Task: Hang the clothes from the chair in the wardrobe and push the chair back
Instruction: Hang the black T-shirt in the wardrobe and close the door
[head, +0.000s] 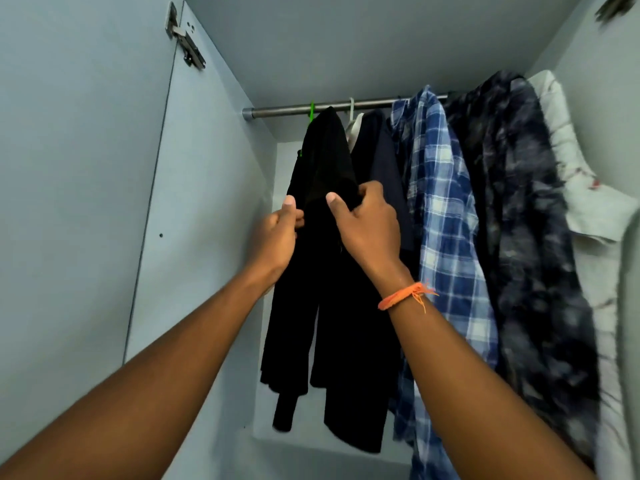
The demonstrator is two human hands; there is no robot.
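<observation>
You are facing into the pale wardrobe (pixel 214 202), its rail (pixel 287 110) above your hands. The black garment (pixel 325 306) hangs from a green hanger (pixel 311 112) on that rail. To the right of your grip hang a plaid shirt (pixel 446 237) and other clothes. Your left hand (pixel 277 233) pinches the garment's left edge; your right hand (pixel 367 223) grips its front.

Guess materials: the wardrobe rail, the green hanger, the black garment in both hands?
Rail: likely metal, brushed grey sheen with a round end socket.
Green hanger: probably plastic, judging by its bright uniform colour and thin hook.
Black garment: soft matte fabric that drapes in folds; the weave is too dark to tell. Left hand and right hand pinch it.
</observation>
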